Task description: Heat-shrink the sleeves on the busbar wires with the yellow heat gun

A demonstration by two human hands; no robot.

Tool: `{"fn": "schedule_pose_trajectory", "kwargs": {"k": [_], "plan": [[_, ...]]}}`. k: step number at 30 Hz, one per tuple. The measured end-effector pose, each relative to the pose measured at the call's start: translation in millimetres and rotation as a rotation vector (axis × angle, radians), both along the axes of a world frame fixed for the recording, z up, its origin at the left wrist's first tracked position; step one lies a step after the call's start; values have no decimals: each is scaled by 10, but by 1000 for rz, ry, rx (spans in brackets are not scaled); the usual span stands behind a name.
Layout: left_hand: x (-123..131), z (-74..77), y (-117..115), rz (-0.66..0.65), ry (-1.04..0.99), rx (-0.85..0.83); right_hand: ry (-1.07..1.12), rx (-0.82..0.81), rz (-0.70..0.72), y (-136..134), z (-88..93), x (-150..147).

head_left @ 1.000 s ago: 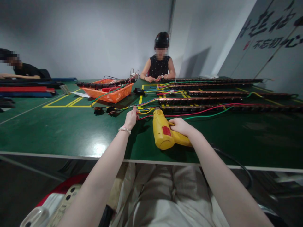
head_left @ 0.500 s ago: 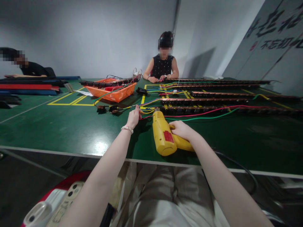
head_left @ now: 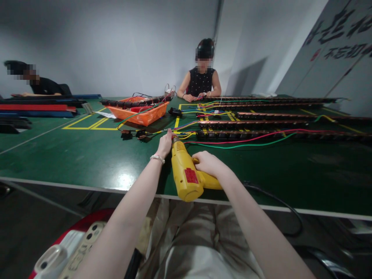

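A yellow heat gun [head_left: 181,164] with a red label is gripped at its handle by my right hand [head_left: 208,162]. Its nozzle points away from me, close beside my left hand [head_left: 165,144]. The fingers of that hand are pinched on thin coloured wires [head_left: 187,126], though the exact spot is partly hidden. These wires run from small black connectors [head_left: 141,134] on the left to a long dark strip [head_left: 247,134] on the right. Red and green wires [head_left: 250,145] lie loosely in front of the strip.
An orange basket [head_left: 147,117] holding a dark strip stands on the green table [head_left: 87,155]. More long strips [head_left: 261,116] lie at right, and dark, red and blue bars [head_left: 37,107] at far left. Two other people sit across. A black cord [head_left: 279,199] hangs over the front edge.
My right hand has brought the heat gun leftward, so its nozzle is now close to my left hand. My left hand keeps its pinch on the wires.
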State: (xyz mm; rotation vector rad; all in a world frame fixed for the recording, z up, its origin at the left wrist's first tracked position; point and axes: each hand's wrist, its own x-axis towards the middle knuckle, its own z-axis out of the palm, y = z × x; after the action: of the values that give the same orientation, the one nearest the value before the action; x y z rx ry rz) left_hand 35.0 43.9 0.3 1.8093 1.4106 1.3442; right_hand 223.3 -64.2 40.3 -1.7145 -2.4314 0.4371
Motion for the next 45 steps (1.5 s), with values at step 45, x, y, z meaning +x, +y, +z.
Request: {"fn": "schedule_pose_trajectory", "kwargs": {"k": [45], "plan": [[27,20,-47,-100,-37,-7,134,-25,-79,286,-49,649]]}}
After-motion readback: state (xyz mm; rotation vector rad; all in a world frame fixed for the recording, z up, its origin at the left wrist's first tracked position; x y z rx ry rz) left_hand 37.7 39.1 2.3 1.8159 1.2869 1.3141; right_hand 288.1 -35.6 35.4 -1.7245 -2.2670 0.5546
